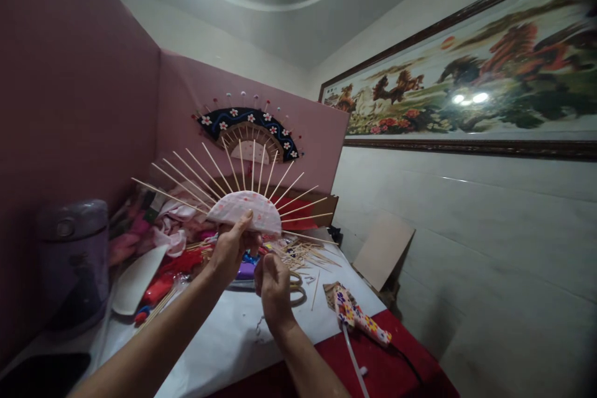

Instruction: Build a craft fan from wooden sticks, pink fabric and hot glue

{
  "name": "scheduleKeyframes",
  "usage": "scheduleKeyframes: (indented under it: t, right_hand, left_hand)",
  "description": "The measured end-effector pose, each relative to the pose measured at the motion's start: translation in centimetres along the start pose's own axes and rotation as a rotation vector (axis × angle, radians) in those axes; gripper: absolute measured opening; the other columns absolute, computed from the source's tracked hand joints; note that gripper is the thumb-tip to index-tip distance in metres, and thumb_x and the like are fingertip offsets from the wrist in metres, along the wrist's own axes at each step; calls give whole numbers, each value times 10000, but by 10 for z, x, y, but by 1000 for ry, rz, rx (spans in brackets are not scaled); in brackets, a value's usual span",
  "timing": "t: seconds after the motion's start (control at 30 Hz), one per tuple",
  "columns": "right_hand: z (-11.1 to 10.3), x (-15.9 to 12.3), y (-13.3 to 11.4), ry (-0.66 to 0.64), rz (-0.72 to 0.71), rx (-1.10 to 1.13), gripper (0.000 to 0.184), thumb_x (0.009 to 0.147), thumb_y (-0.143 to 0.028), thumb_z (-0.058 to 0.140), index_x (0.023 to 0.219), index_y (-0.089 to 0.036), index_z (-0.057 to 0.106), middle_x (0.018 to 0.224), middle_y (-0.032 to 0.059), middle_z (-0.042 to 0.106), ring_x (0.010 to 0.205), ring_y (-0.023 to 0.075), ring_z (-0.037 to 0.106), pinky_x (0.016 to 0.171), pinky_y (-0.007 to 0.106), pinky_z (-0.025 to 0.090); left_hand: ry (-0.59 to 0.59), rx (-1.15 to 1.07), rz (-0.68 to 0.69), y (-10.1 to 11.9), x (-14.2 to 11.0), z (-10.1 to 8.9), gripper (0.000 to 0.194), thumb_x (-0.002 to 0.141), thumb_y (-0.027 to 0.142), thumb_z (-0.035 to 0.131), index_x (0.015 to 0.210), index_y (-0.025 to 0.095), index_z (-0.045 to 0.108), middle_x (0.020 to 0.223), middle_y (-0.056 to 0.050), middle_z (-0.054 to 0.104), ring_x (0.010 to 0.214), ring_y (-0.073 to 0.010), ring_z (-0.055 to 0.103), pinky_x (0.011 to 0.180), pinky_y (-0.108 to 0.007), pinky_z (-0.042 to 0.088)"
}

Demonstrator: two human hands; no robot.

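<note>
My left hand (232, 249) is raised above the table and grips a half-round fan piece (247, 210) covered in pale pink flowered cloth, with several thin wooden sticks (186, 177) fanning out from it. My right hand (273, 286) is just below it with fingers curled near the fan's lower edge; what it holds, if anything, is hidden.
A finished dark fan with flowers (249, 127) hangs on the pink board behind. Loose sticks (305, 255), cloth scraps (172, 224) and a flowered glue gun (357, 316) lie on the white-covered table (224, 336). A purple appliance (74, 255) stands left. A framed horse painting (466, 81) hangs right.
</note>
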State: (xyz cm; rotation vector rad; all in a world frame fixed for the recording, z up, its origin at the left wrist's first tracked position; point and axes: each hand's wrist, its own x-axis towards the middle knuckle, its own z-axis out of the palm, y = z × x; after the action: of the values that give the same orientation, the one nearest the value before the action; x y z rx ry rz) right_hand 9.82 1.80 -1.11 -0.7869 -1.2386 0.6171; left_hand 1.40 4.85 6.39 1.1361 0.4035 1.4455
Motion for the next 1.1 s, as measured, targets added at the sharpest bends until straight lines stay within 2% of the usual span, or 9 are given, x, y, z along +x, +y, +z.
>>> scheduleKeyframes:
  t: [0.17, 0.23, 0.33, 0.43, 0.63, 0.7, 0.77, 0.87, 1.1]
  right_hand:
    - [-4, 0, -7, 2, -202, -265, 351, 919, -484, 429, 789, -184, 556, 644, -26, 509, 573, 110, 424, 543, 236, 352]
    - [-6, -3, -9, -24, -281, -344, 313, 955, -352, 387, 729, -192, 535, 598, -41, 459, 528, 101, 380, 511, 235, 310]
    - [-9, -12, -12, 28, -549, -498, 288, 933, -221, 391, 649, -212, 437, 565, -52, 387, 517, 106, 363, 522, 249, 295]
    - [-11, -20, -18, 93, -748, -453, 196, 920, -149, 361, 752, -221, 433, 680, -13, 484, 614, 125, 471, 587, 260, 374]
    - [-10, -29, -30, 140, -811, -356, 172, 938, -188, 326, 877, -214, 485, 982, 88, 509, 858, 180, 556, 723, 346, 472]
    - [-9, -32, -33, 36, -802, -353, 161, 939, -192, 332, 901, -215, 487, 1022, 98, 552, 836, 169, 585, 724, 335, 476]
    - [-6, -36, -35, -105, -740, -364, 163, 938, -186, 342, 854, -225, 476, 828, 40, 606, 676, 133, 581, 664, 290, 461]
    - [0, -43, -37, -257, -678, -421, 211, 925, -243, 375, 732, -239, 457, 515, -51, 477, 453, 108, 447, 522, 247, 390]
    - [17, -58, -24, -660, -668, -526, 349, 847, -449, 487, 546, -274, 506, 438, -54, 454, 423, 125, 479, 438, 232, 417]
  left_hand:
    - [56, 242, 84, -11, -3, 3, 416, 740, 493, 663, 538, 137, 590, 459, -27, 570, 432, -118, 514, 434, -227, 381]
    - [99, 277, 107, -12, -3, 3, 417, 725, 502, 671, 538, 138, 594, 459, -23, 569, 436, -119, 517, 435, -227, 378]
    - [102, 202, 53, -10, -2, 1, 420, 722, 530, 652, 569, 144, 589, 466, -22, 578, 386, -119, 492, 392, -237, 355]
    - [99, 150, 15, -7, 0, -3, 417, 711, 537, 654, 584, 147, 575, 466, -21, 580, 358, -114, 476, 371, -236, 345]
    - [123, 193, 3, -15, 6, -14, 436, 713, 533, 648, 542, 142, 556, 438, -21, 560, 340, -103, 462, 367, -229, 336]
    - [136, 186, -10, -18, 9, -19, 428, 702, 533, 659, 554, 143, 560, 433, -13, 553, 339, -103, 460, 365, -228, 332]
    - [137, 191, -20, -20, 11, -23, 435, 698, 540, 660, 555, 139, 568, 438, -16, 557, 339, -103, 460, 362, -226, 329]
    - [116, 215, -39, -21, 13, -26, 468, 696, 552, 648, 513, 128, 570, 433, -34, 555, 342, -104, 468, 362, -224, 329]
    - [117, 182, -41, -21, 15, -28, 443, 659, 531, 674, 505, 130, 565, 430, -30, 547, 346, -109, 473, 346, -218, 322]
